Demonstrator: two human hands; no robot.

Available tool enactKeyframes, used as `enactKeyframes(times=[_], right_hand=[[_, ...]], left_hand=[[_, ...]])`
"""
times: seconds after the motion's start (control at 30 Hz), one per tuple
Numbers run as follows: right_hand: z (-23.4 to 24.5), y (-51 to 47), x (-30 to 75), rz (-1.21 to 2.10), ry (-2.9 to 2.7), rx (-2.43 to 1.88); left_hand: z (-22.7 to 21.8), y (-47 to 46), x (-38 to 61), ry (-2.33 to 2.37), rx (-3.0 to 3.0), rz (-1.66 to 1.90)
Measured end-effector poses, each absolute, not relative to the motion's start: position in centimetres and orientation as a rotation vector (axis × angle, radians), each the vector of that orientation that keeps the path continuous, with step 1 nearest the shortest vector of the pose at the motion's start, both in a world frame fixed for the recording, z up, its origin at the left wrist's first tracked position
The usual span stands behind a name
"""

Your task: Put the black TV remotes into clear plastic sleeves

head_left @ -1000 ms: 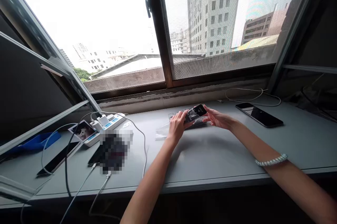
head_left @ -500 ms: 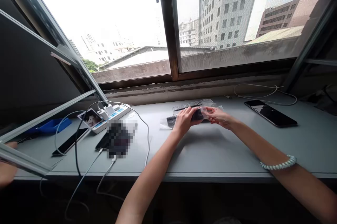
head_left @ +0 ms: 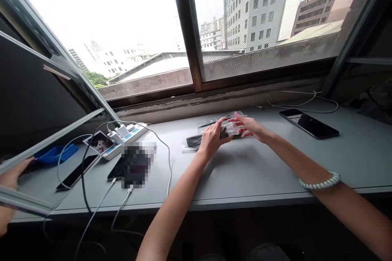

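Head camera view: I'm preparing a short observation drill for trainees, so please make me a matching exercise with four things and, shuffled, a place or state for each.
1. left hand
2. right hand
3. power strip
4. blue container

A. at the far left, near another person's hand
B. has white adapters plugged in
C. gripping something dark in clear plastic
D. fingers apart, pale coiled band farther up the arm

Pairs: 1-C, 2-D, 3-B, 4-A
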State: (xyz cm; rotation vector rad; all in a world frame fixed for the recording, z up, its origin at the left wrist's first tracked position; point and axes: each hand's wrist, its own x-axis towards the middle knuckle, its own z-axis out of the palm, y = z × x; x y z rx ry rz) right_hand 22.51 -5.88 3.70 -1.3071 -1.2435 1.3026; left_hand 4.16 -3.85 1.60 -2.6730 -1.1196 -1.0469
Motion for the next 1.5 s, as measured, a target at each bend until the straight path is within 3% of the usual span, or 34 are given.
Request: enactKeyframes(times=[0.2,0.73,1.13,1.5], right_hand=[[2.9,-6.3,21.9,1.220,-1.686,-1.250],[4.3,-4.7,25.0,0.971,-1.042,-1.437],[3.2,-5.6,25.2,1.098,-1.532,-1.461],[2.8,-5.5,25.2,1.030,-1.537,-1.427]], left_hand=[[1.0,-3.6,4.2,-1.124,-2.776,-1.021],[1.6,-3.1,3.2,-1.224,-2.765,-0.789],[2.1,-4.1,2.8,-1.193,-2.805,-0.534],[2.0,-3.8,3.3,-1.254,-2.679,-0.772]])
